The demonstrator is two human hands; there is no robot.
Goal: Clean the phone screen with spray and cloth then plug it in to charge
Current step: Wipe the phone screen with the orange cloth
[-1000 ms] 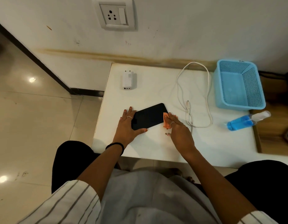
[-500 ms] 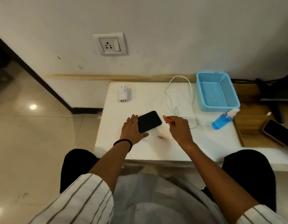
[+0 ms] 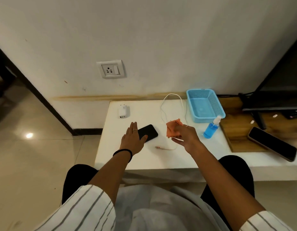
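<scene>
Head view, wiping stage closing. Your left hand (image 3: 133, 140) lies flat with straight fingers, its thumb side resting on the near end of the phone (image 3: 148, 132), which lies screen-up on the table (image 3: 127, 160). Your right hand (image 3: 186, 136) is raised above the table and pinches the orange cloth (image 3: 173, 129) at its fingertips, well apart from the phone. The spray (image 3: 211, 130) lies on its side just beside the blue basket (image 3: 204, 106). The cable (image 3: 167, 112) loops toward the wall, one plug end lying near the phone; the adapter (image 3: 122, 111) sits apart at the far left, below the socket (image 3: 111, 69). Judged from this layout, cleaning looks finished or nearly so. The next move calls for setting the cloth down, then joining cable, adapter and phone, and reaching the socket.
</scene>
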